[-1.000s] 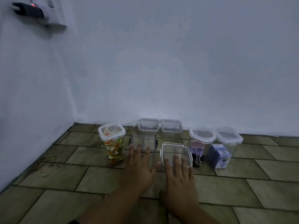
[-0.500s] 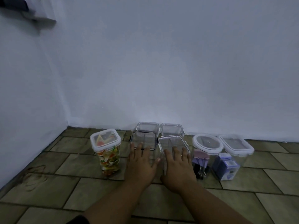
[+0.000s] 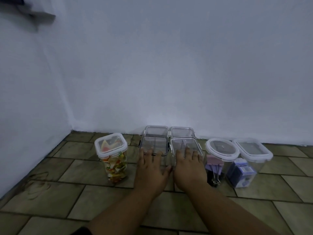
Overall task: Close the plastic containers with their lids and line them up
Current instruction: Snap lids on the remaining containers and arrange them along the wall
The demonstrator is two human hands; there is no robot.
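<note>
Clear container [image 3: 153, 144] partly behind left hand [image 3: 151, 170]

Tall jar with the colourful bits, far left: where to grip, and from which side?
Probably the clear walls just under the lid, coming from the front. The jar stands upright, tall and narrow enough to wrap, and the wider lid rim would stop it slipping. Nothing stands in front of it.

- The first container [image 3: 111, 156] stands leftmost in a row of five on the floor [image 3: 81, 170], before the wall [image 3: 169, 73].
- The left hand [image 3: 152, 168] touches the second container [image 3: 153, 144], the right hand [image 3: 189, 167] the third container [image 3: 183, 143].
- The rear left container [image 3: 156, 130] and rear right container [image 3: 182, 132] sit just behind those.
</note>
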